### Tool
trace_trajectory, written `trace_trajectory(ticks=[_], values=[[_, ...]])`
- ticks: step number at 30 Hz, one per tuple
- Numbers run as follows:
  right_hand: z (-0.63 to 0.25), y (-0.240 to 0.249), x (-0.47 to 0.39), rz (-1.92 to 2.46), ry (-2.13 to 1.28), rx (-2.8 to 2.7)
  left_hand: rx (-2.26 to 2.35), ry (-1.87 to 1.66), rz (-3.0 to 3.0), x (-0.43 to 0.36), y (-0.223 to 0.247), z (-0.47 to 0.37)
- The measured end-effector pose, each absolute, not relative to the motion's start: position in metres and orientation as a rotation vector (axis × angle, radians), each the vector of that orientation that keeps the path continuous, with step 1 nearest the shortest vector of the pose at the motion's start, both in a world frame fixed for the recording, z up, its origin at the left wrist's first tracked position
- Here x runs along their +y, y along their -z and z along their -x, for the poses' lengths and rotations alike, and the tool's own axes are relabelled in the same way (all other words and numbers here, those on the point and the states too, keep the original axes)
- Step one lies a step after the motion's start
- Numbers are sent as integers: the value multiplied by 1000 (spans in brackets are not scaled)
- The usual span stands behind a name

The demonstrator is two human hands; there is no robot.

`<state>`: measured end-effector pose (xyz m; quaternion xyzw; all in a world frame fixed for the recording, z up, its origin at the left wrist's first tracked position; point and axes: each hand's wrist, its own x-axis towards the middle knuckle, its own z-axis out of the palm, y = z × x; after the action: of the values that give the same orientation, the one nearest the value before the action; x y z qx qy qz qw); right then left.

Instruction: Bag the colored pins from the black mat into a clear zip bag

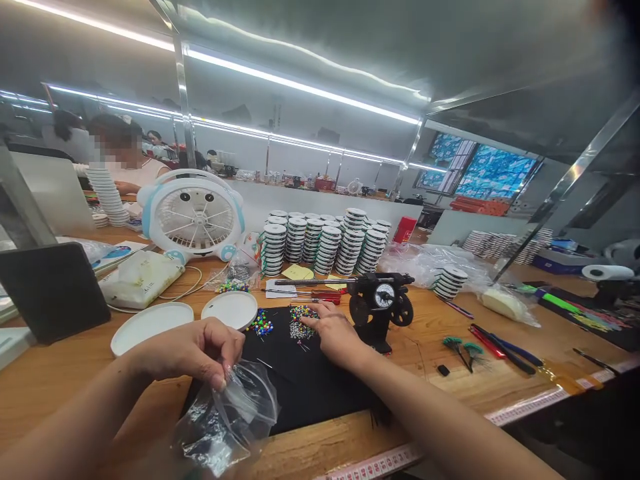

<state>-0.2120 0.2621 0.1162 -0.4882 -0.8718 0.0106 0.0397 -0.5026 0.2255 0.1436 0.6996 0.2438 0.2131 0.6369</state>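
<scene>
My left hand point(207, 350) pinches a clear plastic bag point(235, 417) by its upper edge, and the bag hangs over the near left part of a black mat point(320, 400). Out over the mat reaches my right hand point(334, 328), fingers stretched out, the fingertips at a pile of multicoloured beads point(300, 312). Small silvery pieces point(300, 330) lie just below that pile. To the left is another cluster of coloured beads point(263, 323), beside a round white lid point(230, 310). Part of the bead pile is hidden by my right fingers.
A black hand-cranked winder with a dial point(383, 300) stands right of the mat. Behind are stacked white spools point(327, 243) and a white-blue fan point(195, 213). Pliers point(505, 350) lie at right. A white tray point(150, 327) is at left. A person point(123, 157) sits beyond.
</scene>
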Motion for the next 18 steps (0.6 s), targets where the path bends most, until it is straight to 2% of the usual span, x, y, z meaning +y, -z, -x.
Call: trace_trajectory(ticks=[12,18], values=[[205,-103,252,1440,-87,-2503,580,-482,-1602,227,-141,504],[205,-106,256,1560,-65,-2499,584,-487,-1578,227,-140,503]])
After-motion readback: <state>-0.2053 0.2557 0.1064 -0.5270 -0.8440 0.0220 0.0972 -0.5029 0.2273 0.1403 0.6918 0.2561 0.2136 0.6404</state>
